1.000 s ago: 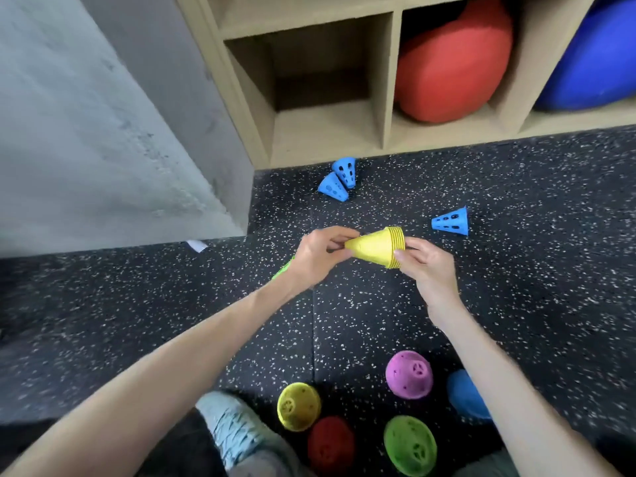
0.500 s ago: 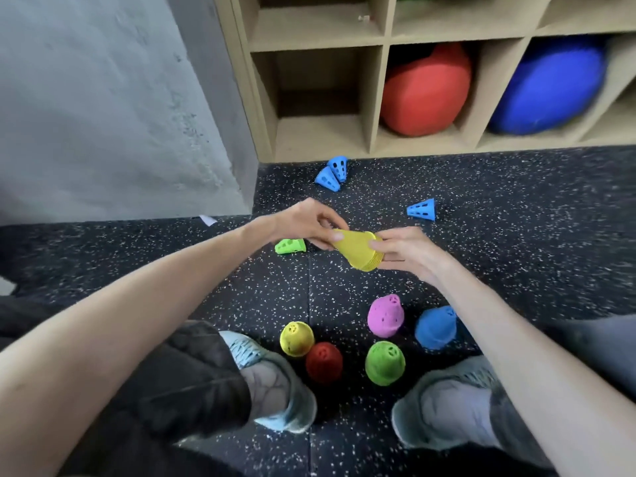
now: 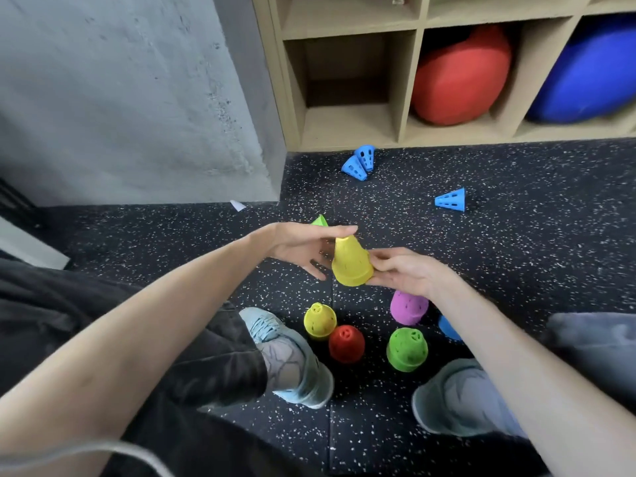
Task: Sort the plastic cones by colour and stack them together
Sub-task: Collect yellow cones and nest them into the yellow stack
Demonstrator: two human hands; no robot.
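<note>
Centre of frame: a yellow cone stack [image 3: 351,261] is held upright above the floor [image 3: 516,253], narrow end up. The right hand [image 3: 406,271] grips its wide base from the right, fingers curled under the rim and thumb against the side. The left hand [image 3: 303,247] sits at the stack's left with fingers extended and relaxed; its top finger lies across the tip, the remaining fingers spread below, not clasping.

Lower centre, standing upright on the floor between two pale blue shoes [image 3: 292,363]: a yellow cone [image 3: 320,320], a red cone [image 3: 346,343] just beside it, a green cone [image 3: 407,349], and a purple cone [image 3: 409,307] partly behind the right wrist. A blue cone [image 3: 449,328] shows only as an edge behind the right forearm.

Upper centre: two blue cones [image 3: 359,162] lie on their sides, touching, near the foot of the wooden shelf unit [image 3: 409,80]. A single blue cone [image 3: 451,200] lies on its side, well apart to the right. A green cone tip [image 3: 320,220] is visible just above the left hand; the rest is hidden.

Upper right: a red cushion [image 3: 461,74] and a blue cushion [image 3: 592,70] occupy adjacent shelf compartments. Upper left: a grey concrete wall [image 3: 120,98].
</note>
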